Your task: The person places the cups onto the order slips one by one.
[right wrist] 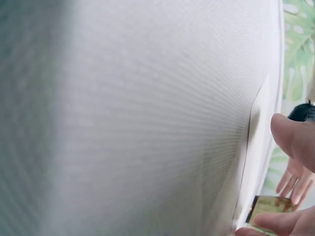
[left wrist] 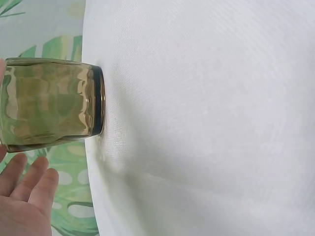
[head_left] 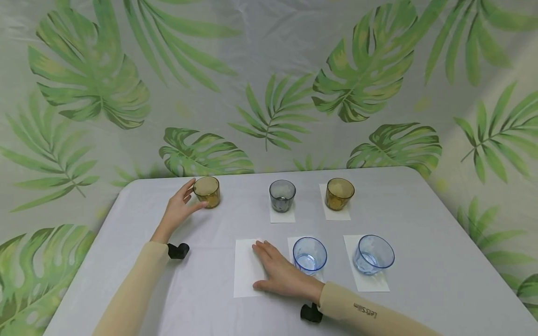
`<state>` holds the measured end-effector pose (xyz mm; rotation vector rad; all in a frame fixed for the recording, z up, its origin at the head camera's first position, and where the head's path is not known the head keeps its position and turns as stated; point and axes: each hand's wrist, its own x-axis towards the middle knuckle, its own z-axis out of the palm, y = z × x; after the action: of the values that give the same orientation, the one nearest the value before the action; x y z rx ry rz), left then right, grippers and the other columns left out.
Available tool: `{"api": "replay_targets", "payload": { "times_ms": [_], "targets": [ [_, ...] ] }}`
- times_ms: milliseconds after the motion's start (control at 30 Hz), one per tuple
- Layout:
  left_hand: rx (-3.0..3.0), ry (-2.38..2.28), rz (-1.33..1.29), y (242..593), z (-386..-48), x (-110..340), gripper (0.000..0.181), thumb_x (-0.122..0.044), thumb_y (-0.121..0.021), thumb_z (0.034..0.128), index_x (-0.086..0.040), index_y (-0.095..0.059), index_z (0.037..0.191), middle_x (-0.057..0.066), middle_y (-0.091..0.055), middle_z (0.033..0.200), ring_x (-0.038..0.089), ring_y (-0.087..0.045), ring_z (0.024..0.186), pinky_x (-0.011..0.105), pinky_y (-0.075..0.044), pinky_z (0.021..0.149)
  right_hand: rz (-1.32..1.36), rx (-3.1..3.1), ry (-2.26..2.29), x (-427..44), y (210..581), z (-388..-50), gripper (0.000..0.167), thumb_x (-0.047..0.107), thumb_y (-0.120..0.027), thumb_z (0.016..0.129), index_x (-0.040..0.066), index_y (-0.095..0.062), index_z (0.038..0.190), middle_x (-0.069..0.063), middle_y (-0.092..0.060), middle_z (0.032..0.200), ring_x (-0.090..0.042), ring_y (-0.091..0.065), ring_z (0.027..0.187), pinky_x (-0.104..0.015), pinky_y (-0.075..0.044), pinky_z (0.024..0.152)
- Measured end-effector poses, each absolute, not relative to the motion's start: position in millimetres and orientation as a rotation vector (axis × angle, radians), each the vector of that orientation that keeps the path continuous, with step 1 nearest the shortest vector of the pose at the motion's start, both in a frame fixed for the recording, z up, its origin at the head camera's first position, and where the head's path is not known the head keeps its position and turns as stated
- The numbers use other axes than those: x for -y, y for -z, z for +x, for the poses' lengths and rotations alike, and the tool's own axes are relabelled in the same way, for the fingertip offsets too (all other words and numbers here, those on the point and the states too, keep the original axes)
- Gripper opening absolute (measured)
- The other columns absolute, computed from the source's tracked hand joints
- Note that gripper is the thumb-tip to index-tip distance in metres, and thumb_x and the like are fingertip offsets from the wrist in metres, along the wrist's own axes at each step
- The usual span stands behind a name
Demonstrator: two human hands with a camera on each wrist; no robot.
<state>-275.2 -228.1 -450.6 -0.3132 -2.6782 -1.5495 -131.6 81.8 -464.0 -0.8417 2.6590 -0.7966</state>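
Observation:
At the back left of the table, an amber glass (head_left: pixel 211 193) stands upright. My left hand (head_left: pixel 178 211) has its thumb and index finger on either side of it. In the left wrist view, digits meet the sides of the amber glass (left wrist: pixel 51 104) at the frame's edge, and the other fingers (left wrist: pixel 42 189) extend loosely beside it. Near the front, my right hand (head_left: pixel 280 273) spreads its fingers over a white paper sheet (head_left: pixel 244 270); thumb and fingers are apart, holding nothing. Whether its palm touches the sheet cannot be told.
Right of the left hand stand a grey glass (head_left: pixel 282 196) and a second amber glass (head_left: pixel 339 195), each on white paper. Two blue glasses (head_left: pixel 309 255), (head_left: pixel 373 255) sit on sheets at the front right, one close beside the right hand. A leaf-patterned cloth (head_left: pixel 269 107) hangs behind the table.

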Motion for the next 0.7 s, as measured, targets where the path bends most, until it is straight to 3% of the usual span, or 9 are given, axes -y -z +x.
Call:
{"api": "replay_targets", "payload": {
  "times_ms": [367,700],
  "targets": [
    [2.673,1.603,-0.306,450.9,-281.2,225.3,0.088,-0.015,-0.075,0.0850,-0.006,-0.019,0.153,0.020,-0.018,0.155,0.041,-0.026,0.137,0.046,-0.027,0.113,-0.864,-2.682,0.726,-81.0,469.0,-133.3,0.083,0.029,-0.073,0.085,-0.004,-0.029,0.147,-0.020,-0.024,0.153,-0.035,-0.019,0.141,-0.047,-0.024,0.114],
    [2.624,1.633,-0.312,459.6,-286.7,225.5,0.083,-0.015,-0.074,0.0859,-0.005,-0.024,0.151,0.015,-0.026,0.153,0.036,-0.032,0.136,0.042,-0.029,0.113,-0.913,-2.691,0.691,-81.9,470.5,-132.3,0.080,0.028,-0.073,0.085,-0.007,-0.033,0.144,-0.020,-0.024,0.153,-0.036,-0.019,0.141,-0.046,-0.025,0.114]
  ]
}}
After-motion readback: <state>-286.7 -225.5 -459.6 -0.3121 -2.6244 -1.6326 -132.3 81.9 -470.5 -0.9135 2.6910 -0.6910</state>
